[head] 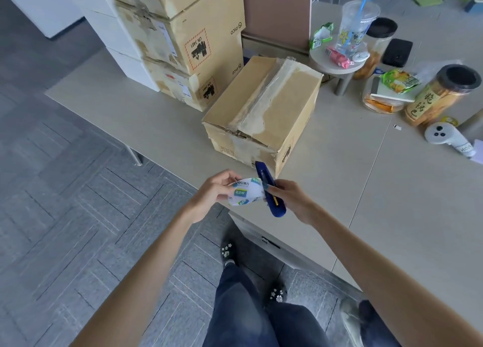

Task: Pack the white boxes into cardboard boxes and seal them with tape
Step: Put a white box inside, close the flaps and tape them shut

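Inspector: Both hands occupied: left hand (217, 190) gripping white printed tape roll (244, 192), right hand (290, 197) holding blue plastic utility knife (270, 192).

Assessor: Closed brown cardboard box (264, 111) rests on tabletop (366, 184), just beyond. Recommend blade angled away from fingers.

Tape roll (244, 192) (and knife (269, 190)) in hands

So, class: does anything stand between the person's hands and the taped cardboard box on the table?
Nothing visible does. The cardboard box sits just beyond the left hand and right hand, which hold a tape roll and blue knife.
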A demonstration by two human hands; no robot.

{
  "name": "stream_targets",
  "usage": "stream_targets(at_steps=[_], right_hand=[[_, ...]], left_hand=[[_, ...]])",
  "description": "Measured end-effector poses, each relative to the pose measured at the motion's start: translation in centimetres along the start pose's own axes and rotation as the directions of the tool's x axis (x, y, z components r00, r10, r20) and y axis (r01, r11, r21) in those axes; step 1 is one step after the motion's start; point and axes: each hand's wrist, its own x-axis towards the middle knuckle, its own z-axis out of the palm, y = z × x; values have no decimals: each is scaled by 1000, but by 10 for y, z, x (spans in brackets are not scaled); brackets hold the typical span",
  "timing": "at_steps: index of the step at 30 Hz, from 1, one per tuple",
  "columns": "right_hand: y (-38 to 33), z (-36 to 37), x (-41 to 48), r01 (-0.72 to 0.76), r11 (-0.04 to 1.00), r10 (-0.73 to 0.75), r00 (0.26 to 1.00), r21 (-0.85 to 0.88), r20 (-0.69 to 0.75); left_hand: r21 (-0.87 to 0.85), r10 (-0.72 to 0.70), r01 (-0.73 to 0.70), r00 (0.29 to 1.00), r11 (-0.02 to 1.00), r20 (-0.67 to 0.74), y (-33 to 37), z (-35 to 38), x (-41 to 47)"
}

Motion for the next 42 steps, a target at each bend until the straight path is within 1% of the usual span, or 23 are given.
stream_targets(at_steps=[2, 4, 6, 8, 10, 14, 17, 19, 20, 22, 25, 27, 30, 32, 38, 40, 42], right_hand=[[-7, 3, -5, 21, 1000, -21, 1000, 22, 22], [-17, 6, -12, 51, 996, -55, 997, 71, 57], [-27, 7, -17, 94, 993, -98, 993, 73, 58], [-36, 7, -21, 146, 989, -145, 989, -10, 37], [-44, 6, -23, 200, 975, -202, 979, -94, -5], [-65, 10, -24, 304, 927, -328, 941, -218, -85], [-76, 8, -21, 329, 905, -375, 916, -269, -143], [-81, 4, -19, 351, 893, -405, 900, -281, -161], [-84, 3, -17, 363, 885, -420, 892, -291, -164], [-91, 0, -14, 373, 880, -432, 886, -295, -170], [-103, -5, -7, 377, 887, -433, 880, -267, -195], [-110, -10, -2, 380, 889, -435, 876, -257, -209], [-119, -16, 9, 378, 888, -438, 868, -260, -235], [-128, -21, 21, 374, 886, -441, 863, -276, -247], [-156, -47, 63, 357, 853, -473, 837, -380, -275], [-167, -55, 80, 334, 844, -474, 831, -421, -290], [-179, -64, 98, 298, 812, -481, 829, -501, -286]], left_hand=[[35, 44, -45, 999, 998, 16, 9, -1, -4], [130, 107, -113, 993, 985, 52, 15, -1, -7], [226, 149, -164, 985, 960, 84, 16, -5, -9], [309, 173, -189, 982, 932, 78, 17, -10, -10], [367, 196, -198, 980, 909, 44, 18, -14, -11], [493, 255, -210, 967, 844, -25, 31, -18, -13], [638, 317, -189, 944, 746, -91, 43, -17, -11], [766, 398, -126, 900, 630, -179, 49, -14, -9], [802, 433, -92, 875, 590, -218, 52, -13, -9], [829, 465, -52, 847, 557, -259, 56, -12, -5], [856, 508, -23, 813, 517, -285, 63, -16, 6], [885, 556, -23, 786, 464, -271, 70, -18, 12], [918, 581, -8, 776, 397, -245, 82, -20, 24], [918, 575, -10, 782, 396, -240, 95, -23, 36], [890, 593, -195, 799, 412, -99, 130, -42, 76], [847, 567, -264, 822, 462, -52, 136, -49, 92], [768, 489, -308, 872, 562, -8, 142, -55, 108]])
